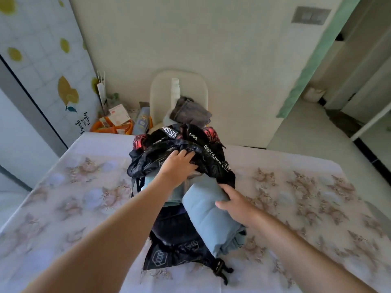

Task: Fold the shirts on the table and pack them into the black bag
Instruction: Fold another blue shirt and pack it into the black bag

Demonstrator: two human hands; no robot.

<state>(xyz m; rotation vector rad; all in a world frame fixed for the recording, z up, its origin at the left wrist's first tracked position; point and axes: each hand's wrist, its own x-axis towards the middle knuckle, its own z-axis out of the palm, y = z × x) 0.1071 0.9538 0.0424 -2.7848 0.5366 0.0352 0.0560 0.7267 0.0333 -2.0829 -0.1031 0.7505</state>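
Roughly centre of the counter (296,187) lies the black bag (175,233), its mouth lifted at the far end and its printed lower panel flat toward the person. Inside the mouth: a folded pale blue shirt (209,216), only partly in. Its far end is under the bag's raised rim; its near end sticks out over the bag's lower panel. The shirt's long axis runs away from the person, angled slightly left toward the bag's mouth. More pale blue cloth shows deeper in the bag, left of this shirt; cannot tell if it is a separate shirt.

Left grip (178,163) is on the bag's upper flap, fingers curled into the black fabric, clenched on it. Right grip (234,204) lies flat on top of the shirt, fingers fairly straight, fingertips reaching the bag's rim, thumb out to the side.

Beyond the bag: a cream chair (160,87) with a grey garment (190,113) on it. Far left of the bag, off the counter, an orange basket (114,127) holds packets.
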